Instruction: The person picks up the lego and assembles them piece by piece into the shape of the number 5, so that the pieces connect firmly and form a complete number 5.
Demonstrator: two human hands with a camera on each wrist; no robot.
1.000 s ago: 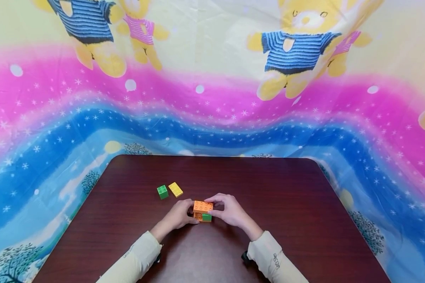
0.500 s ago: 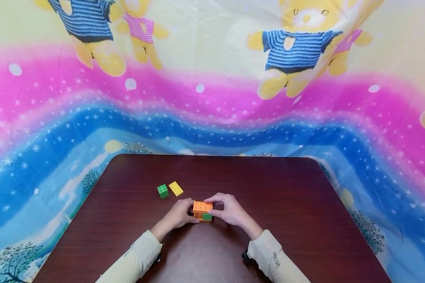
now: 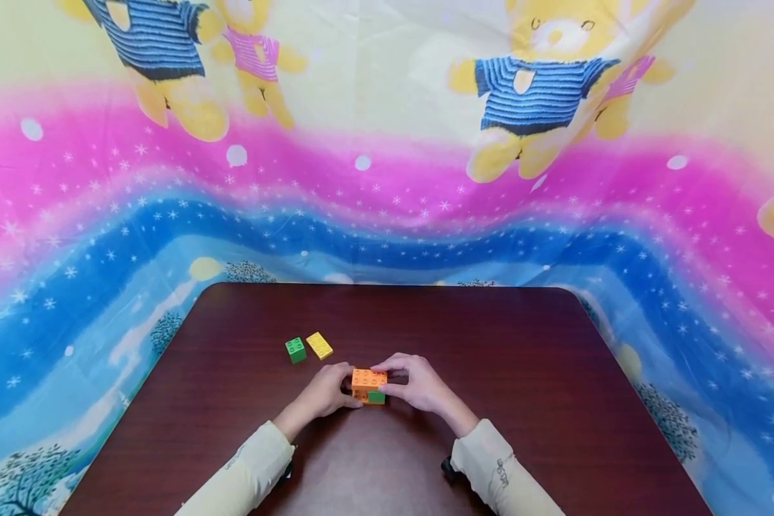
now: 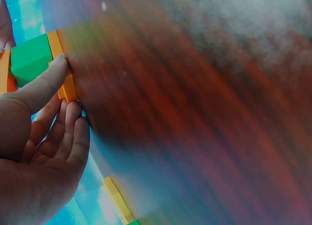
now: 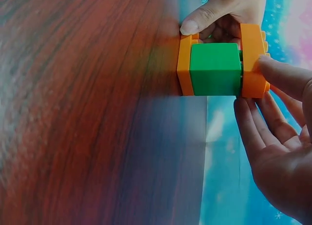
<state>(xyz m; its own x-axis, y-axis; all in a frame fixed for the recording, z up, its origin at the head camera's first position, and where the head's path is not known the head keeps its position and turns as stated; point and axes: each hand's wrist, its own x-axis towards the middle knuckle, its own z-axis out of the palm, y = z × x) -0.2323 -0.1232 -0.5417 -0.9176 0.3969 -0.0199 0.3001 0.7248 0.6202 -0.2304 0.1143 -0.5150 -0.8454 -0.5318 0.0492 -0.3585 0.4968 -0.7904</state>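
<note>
In the head view, a small stack of toy building bricks stands on the table between both hands. The right wrist view shows its layers: a thin orange base brick (image 5: 184,66), a green block (image 5: 215,69) standing on one part of it, and an orange brick (image 5: 252,64) on top. Green studs show in a narrow gap under the upper brick, so it is not fully pressed down. My right hand (image 3: 422,387) pinches this upper brick between thumb and fingers. My left hand (image 3: 325,390) grips the base brick, thumb on its near side, fingers behind.
Behind the left hand lie a loose green brick (image 3: 296,350) and a flat yellow brick (image 3: 319,345), side by side. The dark wooden table (image 3: 490,344) backs onto a patterned curtain (image 3: 387,193).
The upper orange brick sits very slightly lower over the green block. Both hands keep nearly the same pose, and the loose bricks stay in place.
</note>
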